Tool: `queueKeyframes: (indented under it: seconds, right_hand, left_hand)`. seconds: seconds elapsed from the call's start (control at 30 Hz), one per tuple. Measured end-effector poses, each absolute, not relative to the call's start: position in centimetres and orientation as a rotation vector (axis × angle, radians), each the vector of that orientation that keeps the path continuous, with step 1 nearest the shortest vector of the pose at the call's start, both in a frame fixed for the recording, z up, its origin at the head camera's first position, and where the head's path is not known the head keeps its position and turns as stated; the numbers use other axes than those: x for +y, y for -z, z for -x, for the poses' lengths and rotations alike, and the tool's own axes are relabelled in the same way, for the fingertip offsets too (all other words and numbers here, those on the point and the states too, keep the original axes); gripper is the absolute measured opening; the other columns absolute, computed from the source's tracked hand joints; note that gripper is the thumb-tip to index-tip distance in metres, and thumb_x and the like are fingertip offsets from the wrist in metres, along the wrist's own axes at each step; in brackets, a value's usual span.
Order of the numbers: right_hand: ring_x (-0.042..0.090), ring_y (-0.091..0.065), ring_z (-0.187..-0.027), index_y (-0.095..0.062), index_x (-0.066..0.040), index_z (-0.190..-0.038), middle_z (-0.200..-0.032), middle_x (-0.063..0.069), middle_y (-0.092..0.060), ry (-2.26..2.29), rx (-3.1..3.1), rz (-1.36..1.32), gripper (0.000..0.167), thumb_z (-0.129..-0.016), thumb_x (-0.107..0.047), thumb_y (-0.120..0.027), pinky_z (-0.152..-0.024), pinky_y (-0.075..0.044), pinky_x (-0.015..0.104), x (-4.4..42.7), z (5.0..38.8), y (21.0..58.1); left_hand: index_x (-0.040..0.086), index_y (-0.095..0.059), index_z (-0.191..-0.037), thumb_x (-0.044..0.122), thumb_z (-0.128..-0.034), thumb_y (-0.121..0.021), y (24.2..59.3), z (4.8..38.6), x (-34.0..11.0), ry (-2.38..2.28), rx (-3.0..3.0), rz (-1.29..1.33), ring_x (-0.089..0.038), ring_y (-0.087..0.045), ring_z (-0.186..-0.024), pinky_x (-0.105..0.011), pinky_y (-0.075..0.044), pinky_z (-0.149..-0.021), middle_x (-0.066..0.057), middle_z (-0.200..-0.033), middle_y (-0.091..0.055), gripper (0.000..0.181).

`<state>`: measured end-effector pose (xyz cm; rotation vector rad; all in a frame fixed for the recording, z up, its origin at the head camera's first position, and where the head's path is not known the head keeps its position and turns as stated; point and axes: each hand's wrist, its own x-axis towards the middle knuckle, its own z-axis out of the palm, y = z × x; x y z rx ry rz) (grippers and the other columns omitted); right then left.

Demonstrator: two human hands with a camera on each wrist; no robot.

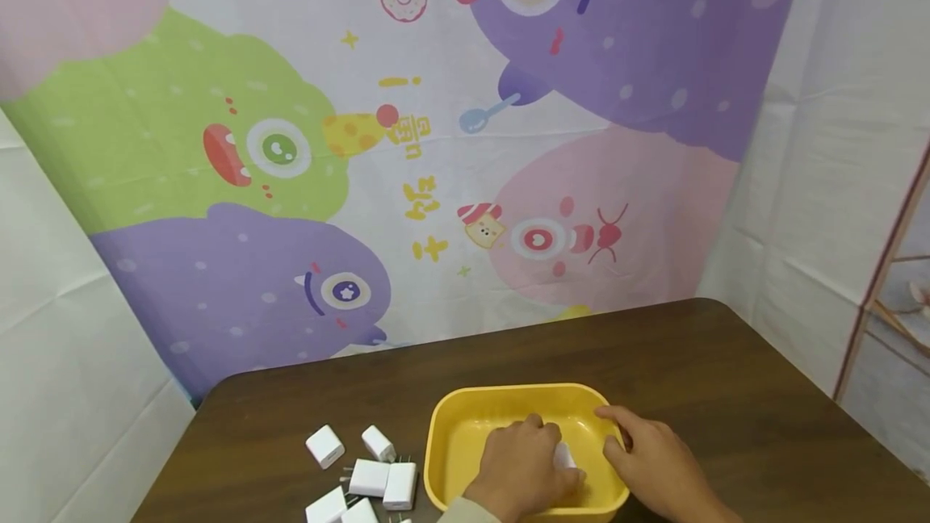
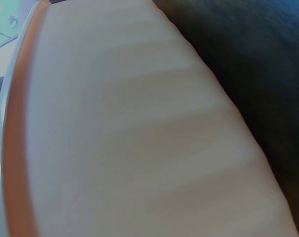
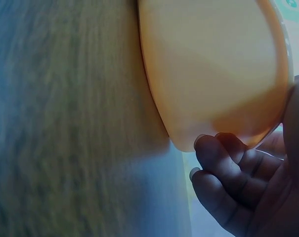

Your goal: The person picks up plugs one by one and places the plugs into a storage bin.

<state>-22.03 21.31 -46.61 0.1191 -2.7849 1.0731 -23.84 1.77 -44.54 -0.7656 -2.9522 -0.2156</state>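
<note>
A yellow plastic basin [image 1: 465, 402] stands on the dark wooden table. My left hand [image 1: 519, 466] reaches down inside it and holds a white charger [image 1: 564, 457], mostly hidden by the fingers. At the right end of the basin, my right hand [image 1: 654, 458] grips the rim. The right wrist view shows its curled fingers [image 3: 218, 163] against the outside of the basin wall [image 3: 208, 64]. In the left wrist view only the basin's outer side [image 2: 129, 118] shows, without the hand.
Several white plug chargers lie loosely grouped left of the basin, among them one charger [image 1: 324, 447] set apart and a smaller one [image 1: 379, 443]. Behind the table [image 1: 654, 345] hangs a cartoon-printed cloth [image 1: 436, 297].
</note>
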Motion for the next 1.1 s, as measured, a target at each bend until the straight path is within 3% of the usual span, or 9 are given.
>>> queueKeyframes:
  seconds: [0.27, 0.53, 0.8, 1.1]
  right_hand:
    - [0.010, -0.043, -0.053, -0.067, -0.017, -0.126, -0.067, -0.005, -0.048, -1.104, -2.800, -0.092, 0.034, -0.093, -0.013, -0.062, -0.052, -0.039, 0.027, 21.1, 22.0, 46.6]
    - [0.010, -0.044, -0.053, -0.067, -0.017, -0.126, -0.067, -0.005, -0.048, -1.092, -2.800, -0.097, 0.034, -0.092, -0.012, -0.063, -0.053, -0.039, 0.027, 20.9, 22.1, 46.8]
    - [0.009, -0.043, -0.054, -0.067, -0.015, -0.126, -0.068, -0.005, -0.048, -1.049, -2.788, -0.123, 0.034, -0.093, -0.012, -0.063, -0.054, -0.039, 0.027, 21.3, 22.0, 46.8]
    - [0.010, -0.044, -0.053, -0.066, -0.014, -0.127, -0.069, -0.004, -0.049, -1.085, -2.815, -0.123, 0.034, -0.094, -0.013, -0.061, -0.053, -0.039, 0.027, 21.2, 22.1, 46.5]
  left_hand:
    - [0.021, -0.066, -0.079, 0.050, -0.0872, -0.069, 44.8, 23.7, 0.9, 0.274, -2.901, 0.786, -0.008, -0.048, -0.056, -0.031, -0.040, -0.049, 0.009, -0.067, -0.049, 0.030]
    - [0.019, -0.069, -0.083, 0.045, -0.0892, -0.067, 44.7, 23.6, 0.0, 0.258, -2.823, 0.783, -0.009, -0.054, -0.060, -0.031, -0.042, -0.050, 0.008, -0.071, -0.054, 0.026]
    - [0.019, -0.075, -0.096, 0.040, -0.0906, -0.067, 44.2, 23.0, -0.8, 0.321, -2.722, 0.792, -0.010, -0.065, -0.073, -0.029, -0.049, -0.057, 0.006, -0.086, -0.068, 0.023]
    - [0.020, -0.076, -0.096, 0.038, -0.0910, -0.066, 43.3, 22.5, -2.5, 0.324, -2.685, 0.769, -0.012, -0.067, -0.076, -0.031, -0.050, -0.059, 0.006, -0.088, -0.071, 0.021]
